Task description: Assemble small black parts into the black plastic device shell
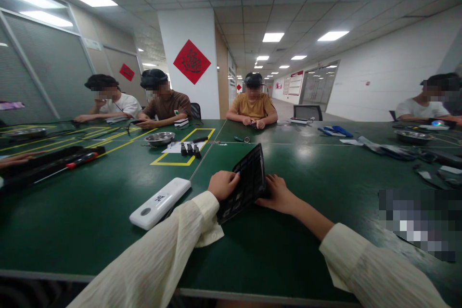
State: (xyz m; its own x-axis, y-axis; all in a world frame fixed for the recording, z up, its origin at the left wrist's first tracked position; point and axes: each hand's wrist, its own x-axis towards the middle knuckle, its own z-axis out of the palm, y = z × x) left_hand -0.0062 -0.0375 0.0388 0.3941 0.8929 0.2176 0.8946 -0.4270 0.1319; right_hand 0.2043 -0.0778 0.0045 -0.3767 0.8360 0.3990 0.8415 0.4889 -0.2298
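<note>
While the left hand (pixel 223 184) and right hand (pixel 277 193) grip a tilted black keyboard (pixel 242 184), work seems barely begun; the screwdriver (pixel 81 159) lies untouched.

Tabletop (pixel 108 211): smooth dark green, semi-gloss, ceiling lights reflect in it. Black keyboard-like panel (pixel 243 183) looks matt plastic; white power bank (pixel 160 203) smooth glossy plastic; bowl (pixel 159 138) shiny bare metal. Sleeves (pixel 159 260) are cream cloth with a fine crinkled weave, and the screwdriver (pixel 81 160) has a red-black plastic handle.
</note>
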